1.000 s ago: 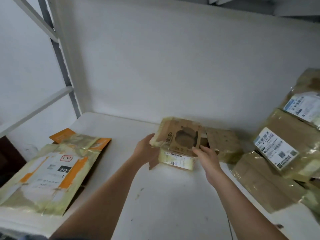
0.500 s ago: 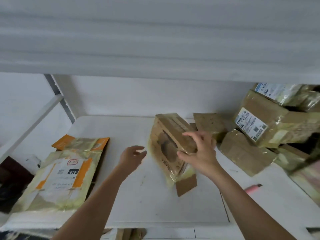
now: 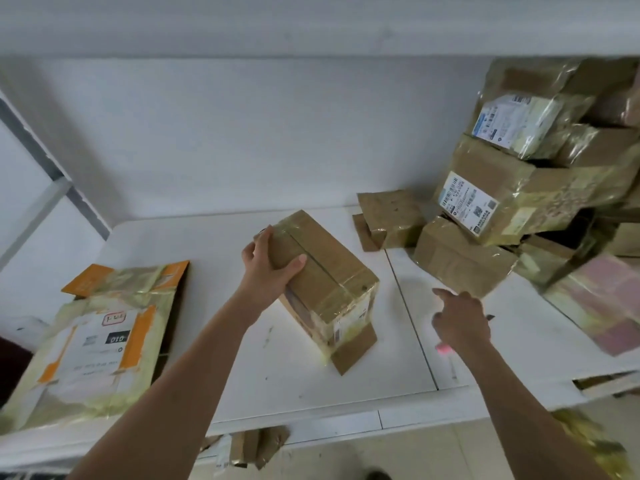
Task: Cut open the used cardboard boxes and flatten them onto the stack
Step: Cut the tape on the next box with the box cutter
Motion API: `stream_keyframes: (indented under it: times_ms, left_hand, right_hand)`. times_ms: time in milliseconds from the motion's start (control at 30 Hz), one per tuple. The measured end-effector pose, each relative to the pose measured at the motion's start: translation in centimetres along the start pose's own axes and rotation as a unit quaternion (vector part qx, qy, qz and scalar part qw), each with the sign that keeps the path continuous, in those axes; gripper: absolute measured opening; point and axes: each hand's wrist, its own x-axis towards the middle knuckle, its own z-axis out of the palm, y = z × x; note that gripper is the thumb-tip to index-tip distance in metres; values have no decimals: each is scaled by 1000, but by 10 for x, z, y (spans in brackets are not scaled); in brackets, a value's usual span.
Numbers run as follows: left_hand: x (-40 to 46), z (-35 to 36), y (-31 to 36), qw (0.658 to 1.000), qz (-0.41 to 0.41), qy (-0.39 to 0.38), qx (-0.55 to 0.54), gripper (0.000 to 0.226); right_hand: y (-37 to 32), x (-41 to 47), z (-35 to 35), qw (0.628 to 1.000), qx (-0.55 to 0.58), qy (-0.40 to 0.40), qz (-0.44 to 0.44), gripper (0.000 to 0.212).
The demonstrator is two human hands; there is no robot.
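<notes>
Steadying taped box (image 3: 322, 271) with left hand (image 3: 268, 268) gripping far corner; right hand (image 3: 460, 318) over pink cutter (image 3: 444, 348), grip unclear; slit centre tape shallowly.

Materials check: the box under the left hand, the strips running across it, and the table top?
Box: looks like brown corrugated cardboard, matte, with a loose flap at its near bottom. Strips: probably clear or yellowish plastic packing tape, since they shine glossy and wrinkle at the corners. Table top: smooth white panels with a seam, scuffed; laminate or painted board, cannot tell which.
</notes>
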Motion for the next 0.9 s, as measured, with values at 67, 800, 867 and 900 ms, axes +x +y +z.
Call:
stream_keyframes:
  times_ms: [67, 800, 867, 900]
  left_hand:
    - [0, 0, 1, 1000, -1, -4, 3, 82]
    - [-27, -29, -52, 999, -30, 5, -12, 83]
    - [-27, -29, -56, 999, -23, 12, -21, 85]
    - [-26, -29, -58, 1000, -19, 14, -17, 86]
  right_hand:
    - [33, 5, 19, 985, -151, -55, 59, 53]
    - [-205, -32, -23, 783, 532, -90, -308, 10]
    - [-210, -36, -1, 793, 519, -114, -299, 5]
    - [-210, -38, 9, 800, 512, -112, -293, 11]
